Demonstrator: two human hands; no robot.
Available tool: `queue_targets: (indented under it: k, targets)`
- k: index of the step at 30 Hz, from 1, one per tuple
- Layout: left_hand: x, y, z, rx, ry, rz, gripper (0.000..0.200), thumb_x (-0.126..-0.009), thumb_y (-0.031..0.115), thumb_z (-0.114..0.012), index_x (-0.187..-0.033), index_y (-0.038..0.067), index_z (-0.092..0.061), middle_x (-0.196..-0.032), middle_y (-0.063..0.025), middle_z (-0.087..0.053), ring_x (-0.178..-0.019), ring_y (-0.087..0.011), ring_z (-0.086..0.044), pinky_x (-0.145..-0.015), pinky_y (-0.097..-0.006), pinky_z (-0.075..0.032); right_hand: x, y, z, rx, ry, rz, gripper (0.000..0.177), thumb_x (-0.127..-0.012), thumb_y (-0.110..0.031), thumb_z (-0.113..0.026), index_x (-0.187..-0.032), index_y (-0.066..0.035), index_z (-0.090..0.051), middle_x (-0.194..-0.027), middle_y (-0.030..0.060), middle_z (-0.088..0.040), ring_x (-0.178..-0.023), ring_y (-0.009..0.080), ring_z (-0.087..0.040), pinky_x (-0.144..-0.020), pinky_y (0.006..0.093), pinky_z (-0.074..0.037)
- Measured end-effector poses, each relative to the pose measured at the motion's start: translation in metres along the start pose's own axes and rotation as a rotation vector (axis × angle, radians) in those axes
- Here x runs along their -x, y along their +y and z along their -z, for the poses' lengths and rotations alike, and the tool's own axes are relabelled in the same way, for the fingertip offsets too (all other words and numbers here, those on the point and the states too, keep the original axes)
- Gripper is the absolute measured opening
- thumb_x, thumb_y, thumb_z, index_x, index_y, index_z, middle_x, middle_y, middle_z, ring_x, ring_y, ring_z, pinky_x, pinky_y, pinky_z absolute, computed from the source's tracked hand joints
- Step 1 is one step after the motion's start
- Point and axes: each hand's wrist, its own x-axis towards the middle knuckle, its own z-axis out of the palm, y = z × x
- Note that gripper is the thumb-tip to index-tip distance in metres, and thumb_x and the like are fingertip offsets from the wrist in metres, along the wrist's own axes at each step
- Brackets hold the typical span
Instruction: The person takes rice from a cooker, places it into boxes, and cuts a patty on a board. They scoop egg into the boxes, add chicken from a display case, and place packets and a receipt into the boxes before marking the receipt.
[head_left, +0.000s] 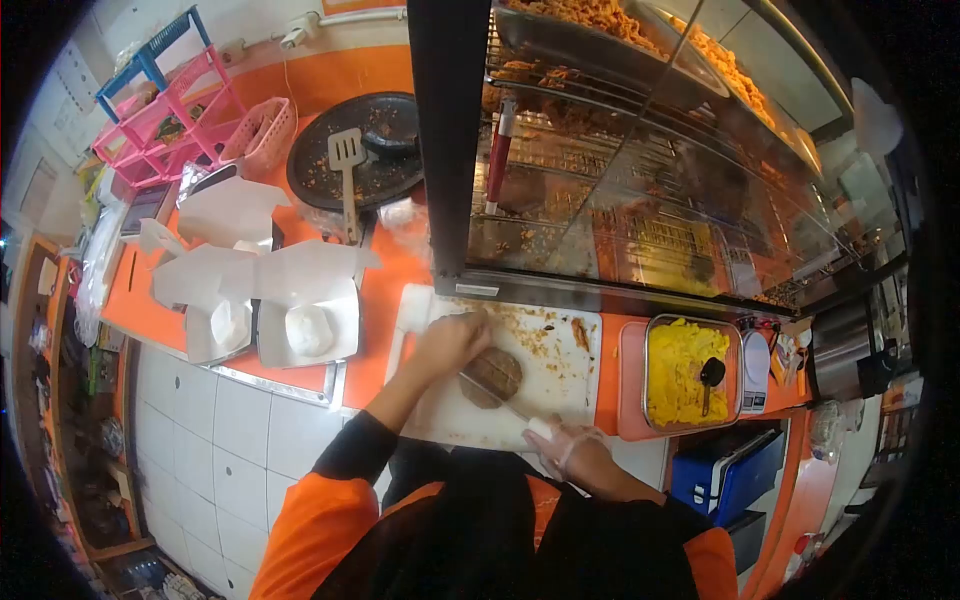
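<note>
A round brown patty (495, 376) lies on the white cutting board (560, 385), with crumbs behind it. My left hand (458, 343) is at the patty's upper left edge, its fingers closed together; whether they pinch anything is hidden. In my right hand (568, 448), which seems to wear a clear glove, is the white handle of a knife (515, 411). The blade reaches up and left across the patty. Two open white boxes stand at the left, each with a rounded white portion, one in the nearer box (309, 331) and one in the box beside it (231, 326).
A glass display case (600, 290) with racks of food rises behind the board. Right of it sits a container of yellow food (690, 375) with a dark spoon. A black pan (350, 150) with a slotted spatula (346, 180) and a pink rack (170, 120) are at the back left.
</note>
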Motion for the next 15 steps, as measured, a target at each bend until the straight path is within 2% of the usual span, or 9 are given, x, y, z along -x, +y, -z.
queue_targets:
  k: [4,6,8,9,10,13,15]
  targets:
    - [-0.001,0.000,0.014,-0.020,0.124,-0.067,0.017,-0.089,0.023,-0.059,-0.089,0.006,-0.059,-0.075,-0.0165,-0.064,-0.068,-0.0377,-0.062,-0.062,-0.0460,-0.049,-0.003,-0.007,0.012,-0.048,0.023,0.124,0.060,-0.093,-0.057,-0.043,-0.134,-0.014,-0.049,-0.121,0.0239,-0.059,-0.108,0.0388,-0.059,-0.090,0.0437,-0.049]
    - [-0.003,0.007,0.025,-0.026,0.281,-0.149,0.014,-0.088,0.020,-0.062,-0.088,0.006,-0.061,-0.071,-0.0144,-0.063,-0.060,-0.0328,-0.062,-0.056,-0.0414,-0.048,0.004,0.003,0.013,0.120,0.229,0.314,0.058,-0.092,-0.058,-0.044,-0.130,-0.016,-0.053,-0.114,0.0225,-0.062,-0.106,0.0367,-0.061,-0.084,0.0434,-0.051]
    - [0.004,0.026,0.047,0.070,0.469,-0.157,0.010,-0.087,0.015,-0.065,-0.089,0.006,-0.062,-0.066,-0.0112,-0.061,-0.054,-0.0243,-0.059,-0.051,-0.0352,-0.046,0.013,0.015,0.021,0.132,0.379,0.379,0.054,-0.091,-0.057,-0.046,-0.127,-0.016,-0.056,-0.111,0.0213,-0.064,-0.104,0.0352,-0.061,-0.081,0.0431,-0.052]
    - [0.013,0.036,0.055,0.125,0.556,-0.149,0.008,-0.086,0.013,-0.066,-0.089,0.006,-0.063,-0.064,-0.0095,-0.060,-0.051,-0.0200,-0.057,-0.049,-0.0321,-0.044,0.020,0.022,0.031,0.068,0.423,0.350,0.052,-0.091,-0.054,-0.047,-0.125,-0.016,-0.058,-0.112,0.0208,-0.063,-0.103,0.0347,-0.062,-0.081,0.0431,-0.052]
    - [0.021,0.042,0.060,0.180,0.666,-0.126,0.005,-0.085,0.007,-0.066,-0.089,0.004,-0.065,-0.060,-0.0045,-0.055,-0.048,-0.0098,-0.049,-0.046,-0.0251,-0.038,0.024,0.021,0.044,0.055,0.409,0.272,0.052,-0.091,-0.053,-0.048,-0.125,-0.015,-0.058,-0.115,0.0204,-0.062,-0.102,0.0343,-0.062,-0.081,0.0426,-0.051]
    - [0.049,0.035,0.064,0.260,0.805,-0.014,0.004,-0.086,0.006,-0.065,-0.088,0.003,-0.066,-0.059,-0.0005,-0.053,-0.049,-0.0063,-0.047,-0.046,-0.0228,-0.036,0.024,0.009,0.094,0.118,0.271,-0.058,0.054,-0.090,-0.051,-0.052,-0.129,-0.015,-0.057,-0.129,0.0189,-0.054,-0.104,0.0331,-0.061,-0.084,0.0407,-0.051]
    - [0.074,0.027,0.062,0.263,0.809,0.081,0.004,-0.087,0.006,-0.064,-0.087,0.003,-0.066,-0.060,0.0002,-0.053,-0.050,-0.0052,-0.046,-0.047,-0.0220,-0.034,0.002,0.019,0.092,0.192,0.346,-0.095,0.056,-0.089,-0.053,-0.052,-0.129,-0.014,-0.058,-0.135,0.0183,-0.050,-0.112,0.0328,-0.056,-0.092,0.0412,-0.047]
